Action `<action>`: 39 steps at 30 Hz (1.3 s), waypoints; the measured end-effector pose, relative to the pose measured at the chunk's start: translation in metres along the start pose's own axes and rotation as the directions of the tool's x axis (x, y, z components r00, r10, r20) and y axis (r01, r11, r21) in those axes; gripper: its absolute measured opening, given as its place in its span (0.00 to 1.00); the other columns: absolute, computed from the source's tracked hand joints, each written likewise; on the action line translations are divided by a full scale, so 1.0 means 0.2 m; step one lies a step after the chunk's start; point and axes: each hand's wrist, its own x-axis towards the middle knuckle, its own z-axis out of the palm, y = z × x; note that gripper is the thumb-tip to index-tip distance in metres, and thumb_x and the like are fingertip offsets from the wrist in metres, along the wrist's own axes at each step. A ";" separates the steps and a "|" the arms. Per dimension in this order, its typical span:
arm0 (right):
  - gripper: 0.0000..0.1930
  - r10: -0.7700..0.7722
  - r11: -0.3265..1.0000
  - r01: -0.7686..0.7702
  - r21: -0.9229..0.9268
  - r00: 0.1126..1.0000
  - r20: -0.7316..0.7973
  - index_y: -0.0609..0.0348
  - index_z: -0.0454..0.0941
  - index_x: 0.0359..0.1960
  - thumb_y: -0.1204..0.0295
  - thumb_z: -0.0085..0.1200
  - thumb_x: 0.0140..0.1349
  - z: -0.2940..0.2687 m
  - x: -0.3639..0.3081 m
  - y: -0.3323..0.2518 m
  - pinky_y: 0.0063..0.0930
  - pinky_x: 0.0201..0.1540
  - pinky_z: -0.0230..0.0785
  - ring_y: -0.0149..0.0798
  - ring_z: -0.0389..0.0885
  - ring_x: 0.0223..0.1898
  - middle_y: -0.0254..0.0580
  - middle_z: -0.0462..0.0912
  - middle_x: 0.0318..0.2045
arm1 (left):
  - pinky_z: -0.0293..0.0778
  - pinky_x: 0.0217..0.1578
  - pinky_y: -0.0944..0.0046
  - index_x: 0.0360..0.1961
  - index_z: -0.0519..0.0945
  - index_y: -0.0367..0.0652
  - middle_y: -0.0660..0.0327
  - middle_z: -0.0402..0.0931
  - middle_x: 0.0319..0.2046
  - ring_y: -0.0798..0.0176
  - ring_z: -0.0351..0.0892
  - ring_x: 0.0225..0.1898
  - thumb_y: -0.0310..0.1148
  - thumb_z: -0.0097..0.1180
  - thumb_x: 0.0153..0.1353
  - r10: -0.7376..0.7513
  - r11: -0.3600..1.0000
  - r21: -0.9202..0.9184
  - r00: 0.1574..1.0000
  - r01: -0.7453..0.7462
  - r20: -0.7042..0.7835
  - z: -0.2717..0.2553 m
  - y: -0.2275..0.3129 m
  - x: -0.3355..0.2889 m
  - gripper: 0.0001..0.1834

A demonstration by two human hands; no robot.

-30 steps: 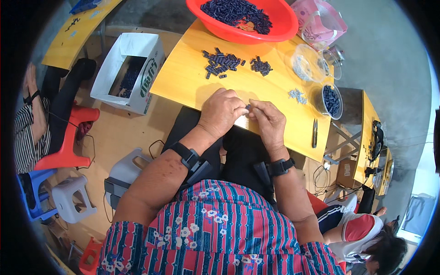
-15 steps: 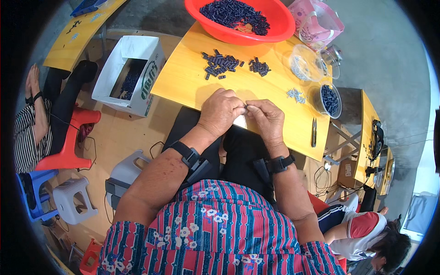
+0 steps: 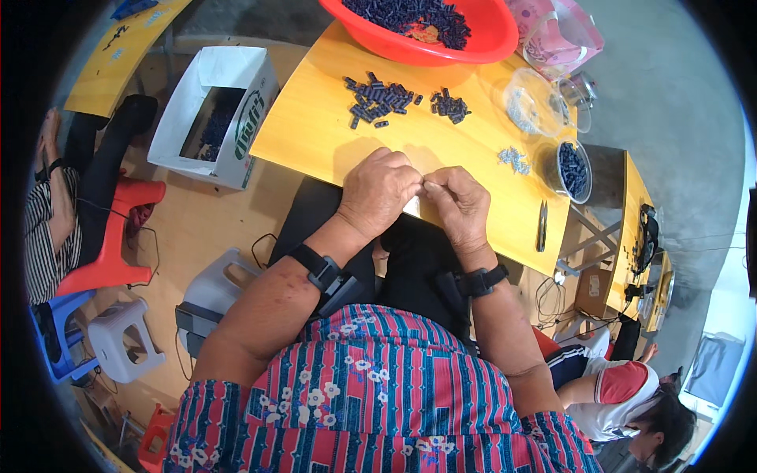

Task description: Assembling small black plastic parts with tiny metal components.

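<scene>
Over the near edge of the yellow table [image 3: 303,118], my left hand [image 3: 377,193] and my right hand [image 3: 463,203] meet with pinched fingertips. Whatever they pinch is too small and covered to name. Just beyond my hands lie a larger pile of short dark cylindrical pieces [image 3: 378,99] and a smaller pile of similar pieces [image 3: 449,107]. To the right of my right hand is a little heap of small silvery parts [image 3: 514,161]. A pair of slim dark tweezers or snips [image 3: 542,226] rests near the table's right edge.
A red basin [image 3: 441,55] of dark pieces stands at the far edge, beside a pink bag [image 3: 556,35]. Clear tubs [image 3: 587,185] line the right side. A white carton [image 3: 177,138] sits on the floor at left. Seated people [image 3: 55,213] are on both sides.
The whole view has shifted slightly. My hands stay pinched together in nearly the same place; the dark bit that showed between my fingertips is now harder to see.
</scene>
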 end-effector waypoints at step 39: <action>0.26 -0.389 0.856 0.472 -0.210 0.856 0.341 0.57 0.81 0.53 0.49 0.57 0.65 0.19 0.28 -0.16 0.44 0.59 0.74 0.58 0.78 0.56 0.54 0.80 0.52 | 0.78 0.46 0.48 0.50 0.79 0.41 0.50 0.80 0.46 0.44 0.81 0.48 0.36 0.60 0.62 -0.066 0.979 -0.198 0.997 0.058 -0.034 0.05 -0.04 -0.03 0.17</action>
